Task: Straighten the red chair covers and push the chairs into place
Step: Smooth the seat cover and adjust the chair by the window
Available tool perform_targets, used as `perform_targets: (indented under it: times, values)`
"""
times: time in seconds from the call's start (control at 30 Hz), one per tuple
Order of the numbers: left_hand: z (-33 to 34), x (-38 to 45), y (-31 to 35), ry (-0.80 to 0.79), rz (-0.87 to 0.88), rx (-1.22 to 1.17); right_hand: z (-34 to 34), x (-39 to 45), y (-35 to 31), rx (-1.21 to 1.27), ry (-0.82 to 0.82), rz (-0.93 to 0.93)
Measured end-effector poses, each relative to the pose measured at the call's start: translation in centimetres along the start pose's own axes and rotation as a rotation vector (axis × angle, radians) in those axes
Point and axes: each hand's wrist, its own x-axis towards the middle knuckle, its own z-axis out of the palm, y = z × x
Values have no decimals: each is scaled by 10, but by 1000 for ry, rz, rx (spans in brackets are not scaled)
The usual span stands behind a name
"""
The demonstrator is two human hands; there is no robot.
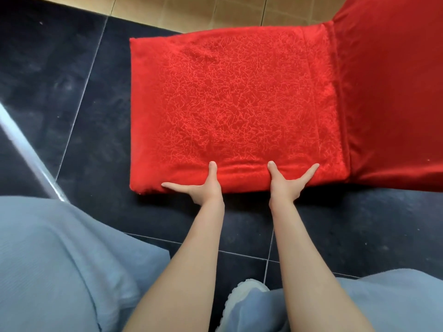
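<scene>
Step in hand: straightening the cover on one chair, judged from both hands set on the seat's near edge; pushing the chair into place looks not yet begun
Trouser legs [55,259]: grey-blue cloth fills the bottom corners, with a pale shoe [242,298] between them on the dark tiled floor [72,92]
Left hand [203,185]: spread wide, thumb laid on top of the seat, forefinger stretched flat along the near side face toward the front corner; the other fingers are hidden, so I cannot tell whether they pinch cloth beneath
Right hand [287,184]: likewise splayed, thumb on top, forefinger slanting toward the backrest; nothing visibly gripped, only pressed
Red chair cover [235,101]: stretched over the seat, crinkle-textured middle lying smooth, a low ridge of gathered cloth just beyond the two thumbs
Backrest [393,92]: at right, covered in plainer red, meeting the seat at a seam
Next move: likely draw the near edge down and outward to flatten that ridge, evenly with both hands so the seam stays square
Far edge: tan tiles [191,10] beyond the dark floor
</scene>
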Motion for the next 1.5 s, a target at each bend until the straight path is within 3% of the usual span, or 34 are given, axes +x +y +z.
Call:
perform_targets:
  times: [0.33,0.9,1.5]
  values:
    - [-27,-33,28,12,-118,76,-14,-40,-34,-20,35,109]
    - [-149,-122,96,170,-170,212,-57,-186,-98,-242,75,247]
    - [-237,-131,211,216,-164,328,-25,-311,-145,-483,24,311]
